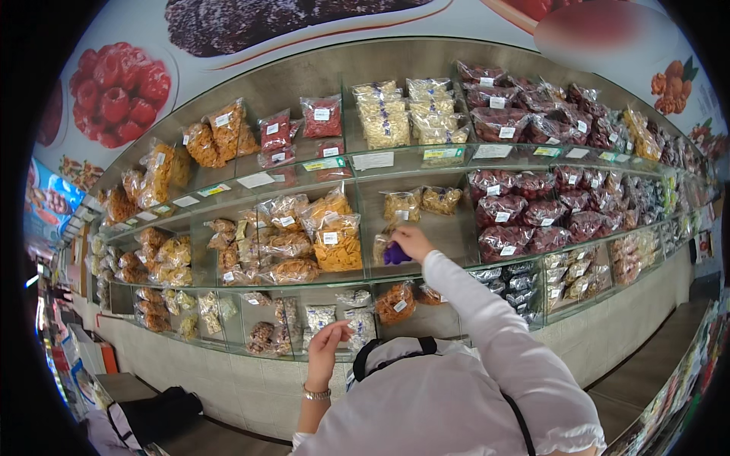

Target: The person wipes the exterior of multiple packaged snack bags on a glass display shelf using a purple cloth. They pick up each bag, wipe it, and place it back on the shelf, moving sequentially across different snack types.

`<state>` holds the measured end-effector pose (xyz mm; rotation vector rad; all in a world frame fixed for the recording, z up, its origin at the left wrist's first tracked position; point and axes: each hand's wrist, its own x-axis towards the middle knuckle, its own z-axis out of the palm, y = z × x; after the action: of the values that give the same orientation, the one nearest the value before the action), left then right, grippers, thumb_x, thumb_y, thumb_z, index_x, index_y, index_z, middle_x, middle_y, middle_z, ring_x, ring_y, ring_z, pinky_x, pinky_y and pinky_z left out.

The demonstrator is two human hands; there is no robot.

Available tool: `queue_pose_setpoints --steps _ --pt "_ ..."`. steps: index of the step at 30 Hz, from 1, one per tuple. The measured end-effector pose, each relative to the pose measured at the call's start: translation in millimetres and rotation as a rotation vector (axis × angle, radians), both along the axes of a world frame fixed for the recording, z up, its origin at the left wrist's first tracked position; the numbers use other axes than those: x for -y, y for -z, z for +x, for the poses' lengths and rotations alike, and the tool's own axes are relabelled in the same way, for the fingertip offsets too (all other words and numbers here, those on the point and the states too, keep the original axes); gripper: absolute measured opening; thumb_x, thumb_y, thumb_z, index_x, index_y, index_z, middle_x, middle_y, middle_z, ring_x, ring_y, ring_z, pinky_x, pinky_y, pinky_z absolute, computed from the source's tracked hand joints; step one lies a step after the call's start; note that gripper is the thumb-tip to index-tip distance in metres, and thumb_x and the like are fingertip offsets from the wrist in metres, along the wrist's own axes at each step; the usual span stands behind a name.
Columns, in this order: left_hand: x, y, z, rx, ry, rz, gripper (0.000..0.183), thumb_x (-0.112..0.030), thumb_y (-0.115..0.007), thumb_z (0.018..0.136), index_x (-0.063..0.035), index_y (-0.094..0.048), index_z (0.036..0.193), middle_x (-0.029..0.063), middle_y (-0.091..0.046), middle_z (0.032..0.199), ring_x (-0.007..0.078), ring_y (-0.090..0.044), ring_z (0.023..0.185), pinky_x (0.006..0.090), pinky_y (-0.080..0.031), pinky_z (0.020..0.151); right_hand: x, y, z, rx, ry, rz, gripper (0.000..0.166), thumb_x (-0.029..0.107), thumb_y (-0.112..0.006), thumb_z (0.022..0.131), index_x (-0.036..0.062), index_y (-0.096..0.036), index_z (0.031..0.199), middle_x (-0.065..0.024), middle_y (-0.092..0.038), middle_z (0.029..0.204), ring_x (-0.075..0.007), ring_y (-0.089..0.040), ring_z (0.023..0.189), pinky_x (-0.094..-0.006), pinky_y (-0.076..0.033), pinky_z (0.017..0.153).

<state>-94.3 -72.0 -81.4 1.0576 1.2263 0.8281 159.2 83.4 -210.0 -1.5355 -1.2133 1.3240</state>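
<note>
My right hand (412, 243) reaches into the middle shelf compartment, its fingers closed on the top of a small clear bag (381, 248). A purple item (396, 254) hangs just under the fingers; whether it belongs to the bag is unclear. Behind them lie two clear bags of light brown dried food (401, 206). My left hand (331, 345), with a metal watch at the wrist, is raised before the bottom shelf, fingers loosely bent and holding nothing. It is near bags of white pieces (360, 328).
Glass edges (422, 273) front the tiered shelves. Bags of orange chips (336, 245) stand left of the compartment, dark red dried fruit bags (505, 211) on its right. A person in dark clothing (162, 416) is at lower left.
</note>
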Motion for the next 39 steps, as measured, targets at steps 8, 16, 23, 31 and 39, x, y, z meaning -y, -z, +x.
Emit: queue_pose_setpoints --steps 8,16,23,31,39 --pt "-62 -23 58 -0.008 0.321 0.270 0.059 -0.035 -0.051 0.081 -0.0050 -0.030 0.128 0.0094 -0.037 0.128 0.0248 -0.037 0.116 0.0362 -0.031 0.094 57 -155 56 -0.674 -0.363 0.102 0.013 0.004 -0.044 0.074 -0.0025 -0.054 0.076 -0.0080 -0.057 0.072 -0.0144 -0.055 0.069 -0.0263 -0.044 0.067" --pt "-49 -7 94 1.102 0.294 -0.606 0.056 -0.043 -0.045 0.083 -0.0071 -0.034 0.125 0.0091 -0.038 0.127 0.0244 -0.038 0.116 0.0421 -0.032 0.095 95 -179 52 -0.374 -0.435 0.062 0.010 0.009 -0.052 0.075 -0.0001 -0.057 0.077 0.0012 -0.056 0.070 -0.0053 -0.049 0.065 -0.0185 -0.039 0.062" --pt "-28 -15 101 0.841 -0.078 -0.229 0.045 -0.040 -0.037 0.088 -0.0071 -0.042 0.118 0.0058 -0.050 0.115 0.0205 -0.044 0.110 0.0389 -0.033 0.095 157 -209 9 0.019 0.426 0.728 0.016 0.009 -0.051 0.077 0.0046 -0.058 0.091 -0.0097 -0.056 0.096 -0.0213 -0.052 0.091 -0.0321 -0.040 0.080" --pt "-15 -22 112 0.940 -0.221 -0.221 0.039 -0.039 -0.031 0.091 -0.0146 -0.038 0.121 0.0013 -0.044 0.120 0.0170 -0.042 0.111 0.0345 -0.036 0.093 145 -199 -52 0.911 0.039 0.918 0.027 0.016 -0.056 0.075 0.0093 -0.058 0.101 -0.0088 -0.053 0.110 -0.0270 -0.049 0.100 -0.0397 -0.038 0.085" --pt "-18 -29 92 1.060 -0.185 -0.259 0.048 -0.045 -0.033 0.088 -0.0093 -0.036 0.120 0.0052 -0.045 0.118 0.0227 -0.044 0.108 0.0396 -0.036 0.092 156 -186 14 0.550 0.406 0.784 0.017 0.009 -0.046 0.083 -0.0004 -0.058 0.091 -0.0177 -0.054 0.095 -0.0320 -0.053 0.084 -0.0367 -0.042 0.076"
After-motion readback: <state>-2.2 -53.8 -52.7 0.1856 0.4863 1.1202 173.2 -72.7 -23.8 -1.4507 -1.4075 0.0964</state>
